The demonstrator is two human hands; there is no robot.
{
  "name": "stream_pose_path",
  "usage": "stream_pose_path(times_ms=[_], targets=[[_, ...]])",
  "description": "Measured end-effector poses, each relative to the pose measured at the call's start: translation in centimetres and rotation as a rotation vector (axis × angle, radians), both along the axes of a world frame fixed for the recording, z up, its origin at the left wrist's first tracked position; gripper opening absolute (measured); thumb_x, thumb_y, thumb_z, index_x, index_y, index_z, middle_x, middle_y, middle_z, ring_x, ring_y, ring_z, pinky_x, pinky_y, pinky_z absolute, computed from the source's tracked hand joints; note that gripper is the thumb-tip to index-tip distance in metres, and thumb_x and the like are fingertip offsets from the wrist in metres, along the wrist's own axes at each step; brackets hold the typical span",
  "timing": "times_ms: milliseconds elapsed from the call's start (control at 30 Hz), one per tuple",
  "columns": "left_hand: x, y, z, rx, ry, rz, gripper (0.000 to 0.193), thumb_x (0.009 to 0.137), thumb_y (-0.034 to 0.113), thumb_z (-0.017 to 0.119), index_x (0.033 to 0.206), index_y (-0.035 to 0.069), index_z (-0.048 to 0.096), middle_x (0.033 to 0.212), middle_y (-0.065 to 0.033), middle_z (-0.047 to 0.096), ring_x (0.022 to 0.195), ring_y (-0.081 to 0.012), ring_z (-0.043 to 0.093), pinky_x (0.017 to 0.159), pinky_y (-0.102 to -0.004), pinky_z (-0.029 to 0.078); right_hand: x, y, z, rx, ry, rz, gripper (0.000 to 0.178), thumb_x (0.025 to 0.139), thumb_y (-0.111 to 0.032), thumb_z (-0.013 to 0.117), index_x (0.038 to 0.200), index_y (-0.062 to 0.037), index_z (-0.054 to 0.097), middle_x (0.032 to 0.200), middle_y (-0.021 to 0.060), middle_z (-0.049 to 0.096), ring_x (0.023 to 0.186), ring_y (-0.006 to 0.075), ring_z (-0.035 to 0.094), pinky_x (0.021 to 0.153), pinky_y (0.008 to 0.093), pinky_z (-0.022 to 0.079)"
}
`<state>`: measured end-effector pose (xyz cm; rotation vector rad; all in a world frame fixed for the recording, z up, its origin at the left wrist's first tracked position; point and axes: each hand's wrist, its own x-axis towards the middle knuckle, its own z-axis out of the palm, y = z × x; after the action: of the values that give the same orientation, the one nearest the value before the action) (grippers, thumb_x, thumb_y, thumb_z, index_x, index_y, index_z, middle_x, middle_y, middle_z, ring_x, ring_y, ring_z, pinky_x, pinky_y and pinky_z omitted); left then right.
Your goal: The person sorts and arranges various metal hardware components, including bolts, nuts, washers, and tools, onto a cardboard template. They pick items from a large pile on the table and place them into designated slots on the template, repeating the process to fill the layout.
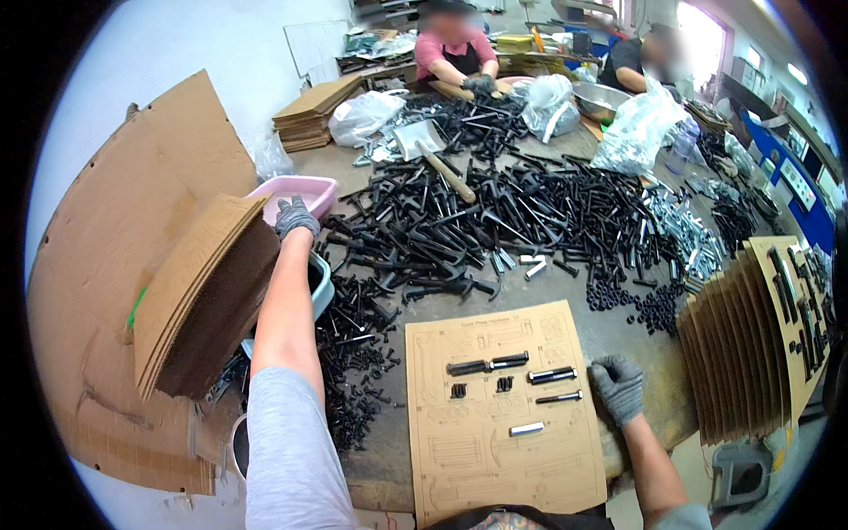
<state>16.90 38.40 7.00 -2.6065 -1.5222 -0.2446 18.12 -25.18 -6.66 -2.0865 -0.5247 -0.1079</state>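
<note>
My left hand [297,219], in a grey glove, reaches out to the pink plastic tub [320,196]. Its fingers are slightly apart over the tub's near edge, with nothing visible in them. My right hand [618,389], gloved too, rests closed on the table beside the printed cardboard sheet [503,477]; nothing shows in it. On that sheet lie long black bolts [488,363], a thick black pair of bolts [552,375], a thinner bolt [559,397], two small clusters of black screws [504,384] and a silver sleeve [526,429].
Black bolts [415,221] heap across the table, with silver sleeves [680,221] and black nuts [658,306] to the right. A scoop [455,179] lies on the heap. Cardboard stacks [190,291] flank me, the right one topped by a loaded sheet [795,300]. Two people work opposite.
</note>
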Motion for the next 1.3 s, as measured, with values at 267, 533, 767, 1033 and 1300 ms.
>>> stream_pose_path(times_ms=[267,533,767,1033,1300], targets=[[-0.3,-8.3,-4.7,0.021,-0.229,-0.764,0.039,0.087,0.027,0.059,0.120,0.007,0.059,0.115,-0.0182,0.062,0.104,-0.0354,0.060,0.092,-0.0384,0.046,0.3,0.0,-0.5,-0.059,0.003,-0.001,0.016,0.084,-0.018,0.064,0.087,-0.0021,0.067,0.078,0.0151,0.067,0.070,0.0227,0.064,0.066,0.0347,0.051],[-10.7,-29.0,-5.4,-0.679,-0.458,-0.795,0.024,0.087,0.017,0.067,0.107,0.003,0.067,0.096,-0.0048,0.068,0.086,-0.0109,0.060,0.081,-0.0262,0.049,0.2,-0.1,-0.4,0.072,0.124,0.023,0.016,0.085,-0.015,0.065,0.088,0.0006,0.067,0.075,0.0131,0.067,0.065,0.0167,0.061,0.064,0.0304,0.050],[-19.2,-40.6,-8.8,-0.740,-0.259,-0.900,0.024,0.087,0.019,0.064,0.107,0.005,0.067,0.100,-0.0172,0.067,0.093,-0.0286,0.065,0.086,-0.0354,0.051,-5.6,1.4,3.7,-0.085,-0.261,0.432,0.017,0.084,-0.020,0.066,0.093,-0.0059,0.069,0.085,0.0102,0.067,0.075,0.0238,0.065,0.067,0.0338,0.052],[-14.6,-39.5,-9.7,-0.421,-0.423,-0.816,0.029,0.085,0.019,0.064,0.112,0.007,0.064,0.099,-0.0145,0.067,0.086,-0.0287,0.066,0.078,-0.0384,0.051,-7.1,4.2,4.2,-0.512,-0.397,0.609,0.021,0.080,-0.026,0.068,0.096,-0.0121,0.068,0.091,0.0065,0.064,0.083,0.0277,0.064,0.069,0.0393,0.052],[-10.3,-34.3,-7.4,-0.372,-0.392,-0.726,0.032,0.087,0.023,0.060,0.116,0.010,0.062,0.111,-0.0152,0.064,0.103,-0.0311,0.061,0.092,-0.0391,0.046,-0.8,9.2,8.0,-0.364,-0.154,0.419,0.025,0.089,-0.027,0.059,0.106,-0.0117,0.067,0.103,0.0136,0.066,0.092,0.0305,0.064,0.079,0.0405,0.051]])
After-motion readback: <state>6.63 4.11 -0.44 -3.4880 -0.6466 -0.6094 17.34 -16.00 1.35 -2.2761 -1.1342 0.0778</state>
